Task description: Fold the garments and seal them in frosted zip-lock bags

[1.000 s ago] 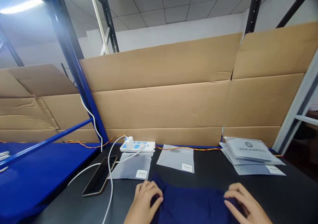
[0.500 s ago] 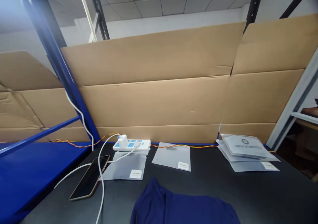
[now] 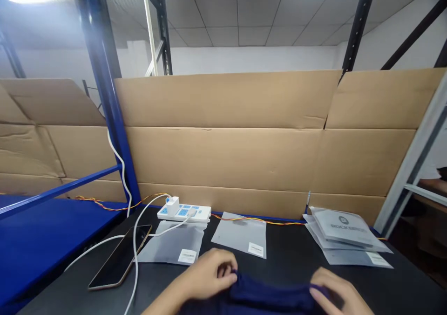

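While the left hand (image 3: 212, 274) at lower centre, set diagonally, pinches a navy cloth (image 3: 272, 299) between thumb and curled fingers, the cloth spans the bottom centre to the right hand (image 3: 340, 291), lower right, angled inward and gripping its other end.

The dark blue cloth (image 3: 270, 297) in front of me looks soft and matt, its folds slightly blurred. It lies over a smooth, dull black tabletop (image 3: 394, 289). Behind stands a wall of plain brown cardboard (image 3: 223, 156), matt and creased in straight lines. The blue post (image 3: 117, 114) is glossy painted metal. The phone (image 3: 113, 264) has a dark, glassy face; the power strip (image 3: 202, 213) is smooth white plastic. Flat bags (image 3: 239, 235) of cloudy, satiny plastic carry white paper-like labels (image 3: 256, 249).
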`<state>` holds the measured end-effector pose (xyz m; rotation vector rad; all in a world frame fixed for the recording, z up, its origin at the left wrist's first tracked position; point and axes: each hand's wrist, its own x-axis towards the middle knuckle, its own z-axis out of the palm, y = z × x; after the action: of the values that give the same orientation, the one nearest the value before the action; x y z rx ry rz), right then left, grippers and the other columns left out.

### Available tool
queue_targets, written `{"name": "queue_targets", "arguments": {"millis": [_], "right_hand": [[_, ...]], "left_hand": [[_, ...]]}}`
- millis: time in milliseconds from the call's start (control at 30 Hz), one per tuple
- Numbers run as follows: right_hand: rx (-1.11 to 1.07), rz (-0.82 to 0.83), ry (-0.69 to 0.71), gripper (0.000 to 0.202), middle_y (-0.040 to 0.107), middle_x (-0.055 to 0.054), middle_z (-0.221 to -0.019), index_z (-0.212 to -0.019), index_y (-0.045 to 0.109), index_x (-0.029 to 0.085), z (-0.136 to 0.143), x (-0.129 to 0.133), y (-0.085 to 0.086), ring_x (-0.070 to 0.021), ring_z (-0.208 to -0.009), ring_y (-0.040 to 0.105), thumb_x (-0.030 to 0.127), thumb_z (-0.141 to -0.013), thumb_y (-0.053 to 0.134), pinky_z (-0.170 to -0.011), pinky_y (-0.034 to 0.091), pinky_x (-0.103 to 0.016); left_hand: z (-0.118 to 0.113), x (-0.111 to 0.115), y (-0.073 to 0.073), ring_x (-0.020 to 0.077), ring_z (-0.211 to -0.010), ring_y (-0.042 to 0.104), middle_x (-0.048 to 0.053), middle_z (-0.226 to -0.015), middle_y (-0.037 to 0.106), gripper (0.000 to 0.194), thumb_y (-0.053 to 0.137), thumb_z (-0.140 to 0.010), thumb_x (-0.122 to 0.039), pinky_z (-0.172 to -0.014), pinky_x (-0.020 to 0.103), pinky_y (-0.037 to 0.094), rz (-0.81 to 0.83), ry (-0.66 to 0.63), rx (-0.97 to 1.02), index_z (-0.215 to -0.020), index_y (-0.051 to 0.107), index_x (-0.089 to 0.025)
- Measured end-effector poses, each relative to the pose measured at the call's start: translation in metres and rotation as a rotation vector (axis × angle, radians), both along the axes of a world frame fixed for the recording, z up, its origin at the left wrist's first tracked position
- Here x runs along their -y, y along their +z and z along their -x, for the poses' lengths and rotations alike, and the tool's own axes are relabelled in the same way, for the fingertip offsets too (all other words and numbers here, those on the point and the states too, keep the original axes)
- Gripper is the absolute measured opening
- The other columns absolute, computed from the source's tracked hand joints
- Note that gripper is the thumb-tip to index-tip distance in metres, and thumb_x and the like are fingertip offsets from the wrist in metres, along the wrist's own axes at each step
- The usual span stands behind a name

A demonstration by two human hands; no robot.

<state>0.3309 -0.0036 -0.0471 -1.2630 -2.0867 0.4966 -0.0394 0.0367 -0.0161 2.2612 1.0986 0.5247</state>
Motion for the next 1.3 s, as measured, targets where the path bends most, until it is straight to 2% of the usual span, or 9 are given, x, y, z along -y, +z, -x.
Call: {"name": "queue_targets", "arguments": {"millis": [67, 133, 200, 300, 367, 433, 833, 1300], "right_hand": [[0.004, 0.086, -0.017, 0.027, 0.068, -0.003, -0.083, -0.083, 0.065, 0.024, 0.004, -0.038, 0.01, -0.0194, -0.076, 0.063, 0.041, -0.096, 0.049, -0.071, 0.048, -0.028], [0.007, 0.177, 0.025, 0.021, 0.066, -0.001, -0.077, -0.08, 0.065, 0.022, 0.009, -0.074, 0.007, -0.0174, -0.069, 0.059, 0.036, -0.091, 0.055, -0.064, 0.045, -0.026], [-0.001, 0.186, -0.007, 0.019, 0.06, 0.001, -0.066, -0.076, 0.063, 0.021, 0.012, -0.101, -0.006, -0.0156, -0.06, 0.053, 0.034, -0.088, 0.057, -0.057, 0.04, -0.025], [-0.04, 0.148, -0.081, 0.024, 0.054, 0.003, -0.063, -0.078, 0.061, 0.02, 0.008, -0.12, -0.03, -0.0144, -0.058, 0.048, 0.037, -0.092, 0.05, -0.057, 0.036, -0.025], [-0.066, 0.141, -0.091, 0.028, 0.054, 0.002, -0.066, -0.079, 0.061, 0.021, 0.003, -0.122, -0.041, -0.0145, -0.06, 0.047, 0.041, -0.093, 0.048, -0.058, 0.036, -0.025], [-0.087, 0.152, -0.08, 0.031, 0.055, 0.002, -0.067, -0.079, 0.062, 0.021, -0.001, -0.122, -0.045, -0.0149, -0.062, 0.048, 0.044, -0.094, 0.048, -0.059, 0.037, -0.025], [-0.046, 0.153, -0.065, 0.029, 0.055, 0.002, -0.068, -0.082, 0.064, 0.021, 0.001, -0.112, -0.032, -0.015, -0.061, 0.047, 0.042, -0.095, 0.048, -0.058, 0.036, -0.026], [-0.036, 0.143, -0.059, 0.027, 0.055, 0.003, -0.067, -0.082, 0.063, 0.021, 0.001, -0.111, -0.031, -0.0144, -0.06, 0.047, 0.041, -0.095, 0.049, -0.057, 0.035, -0.026]], "left_hand": [[-0.001, -0.033, 0.004, 0.0146, -0.07, 0.057, -0.002, -0.077, 0.064, 0.011, 0.061, -0.085, -0.029, -0.064, 0.022, 0.041, 0.061, 0.048, 0.087, -0.086, 0.068, -0.021], [-0.002, -0.061, -0.001, 0.0155, -0.069, 0.055, 0.0, -0.074, 0.062, 0.018, 0.06, -0.085, -0.035, -0.064, 0.024, 0.04, 0.08, 0.079, 0.115, -0.083, 0.067, -0.018], [0.0, -0.079, -0.012, 0.0163, -0.068, 0.054, 0.0, -0.072, 0.061, 0.026, 0.054, -0.089, -0.04, -0.063, 0.025, 0.039, 0.086, 0.119, 0.137, -0.082, 0.065, -0.017], [0.009, -0.086, -0.028, 0.0172, -0.069, 0.056, 0.001, -0.074, 0.06, 0.033, 0.048, -0.093, -0.045, -0.065, 0.026, 0.041, 0.109, 0.157, 0.174, -0.084, 0.063, -0.018], [0.013, -0.087, -0.033, 0.0174, -0.071, 0.058, 0.001, -0.076, 0.061, 0.033, 0.047, -0.093, -0.047, -0.067, 0.026, 0.043, 0.134, 0.159, 0.187, -0.084, 0.062, -0.019], [0.015, -0.087, -0.033, 0.0174, -0.071, 0.058, 0.001, -0.076, 0.062, 0.033, 0.048, -0.093, -0.047, -0.068, 0.025, 0.043, 0.154, 0.162, 0.19, -0.084, 0.062, -0.019], [0.006, -0.084, -0.026, 0.0157, -0.067, 0.049, 0.0, -0.073, 0.06, 0.032, 0.05, -0.093, -0.045, -0.064, 0.025, 0.035, 0.164, 0.177, 0.162, -0.083, 0.064, -0.018], [0.006, -0.084, -0.027, 0.0147, -0.067, 0.047, 0.0, -0.074, 0.059, 0.034, 0.05, -0.093, -0.046, -0.063, 0.024, 0.035, 0.139, 0.172, 0.142, -0.083, 0.065, -0.017]]}}
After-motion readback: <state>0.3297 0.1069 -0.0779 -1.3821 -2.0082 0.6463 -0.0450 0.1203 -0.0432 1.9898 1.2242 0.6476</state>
